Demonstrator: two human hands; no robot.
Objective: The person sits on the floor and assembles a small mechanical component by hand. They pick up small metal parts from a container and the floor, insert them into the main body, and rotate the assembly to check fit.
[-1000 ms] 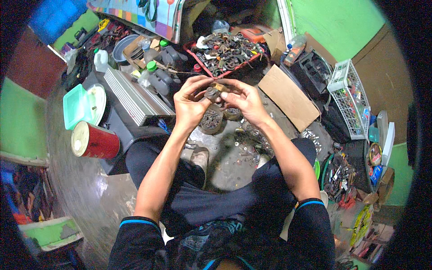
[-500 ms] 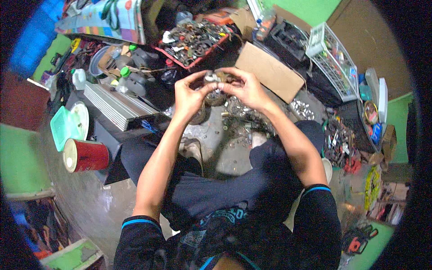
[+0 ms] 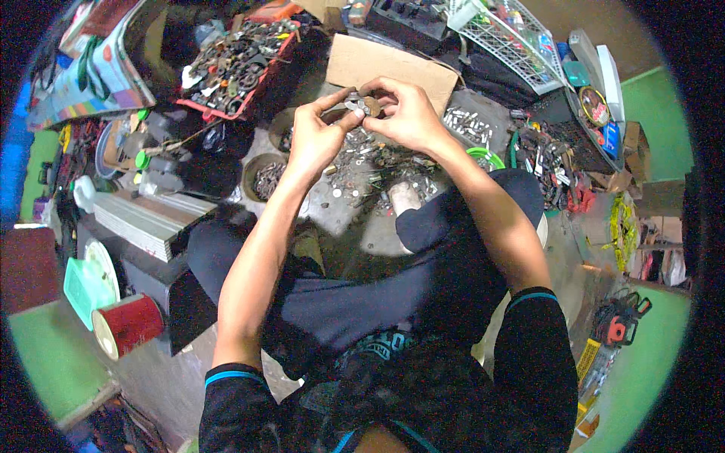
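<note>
My left hand [image 3: 316, 134] is closed, its thumb and fingers pinching a small silvery metal piece [image 3: 353, 103]. Right against it, my right hand [image 3: 408, 113] grips a small brownish, roundish metal part [image 3: 371, 107]. Both parts meet or nearly meet between my fingertips; their exact kind is too small to make out. Below the hands, a heap of small metal parts [image 3: 381, 160] lies scattered on the grey floor. To the left of my left wrist stands a round bowl [image 3: 248, 181] filled with small metal pieces, with a second bowl [image 3: 278, 121] partly hidden behind the hand.
A cardboard piece [image 3: 362, 60] lies just beyond my hands. At far left, a red tray [image 3: 226, 115] is heaped with hardware. A white wire basket [image 3: 498, 38] stands at far right. A red can [image 3: 136, 325] lies by a dark box [image 3: 181, 302] on the left.
The view has turned, so the surroundings sit further left. Both hands stay together at the small parts, and the brownish part now shows more plainly in my right hand.
</note>
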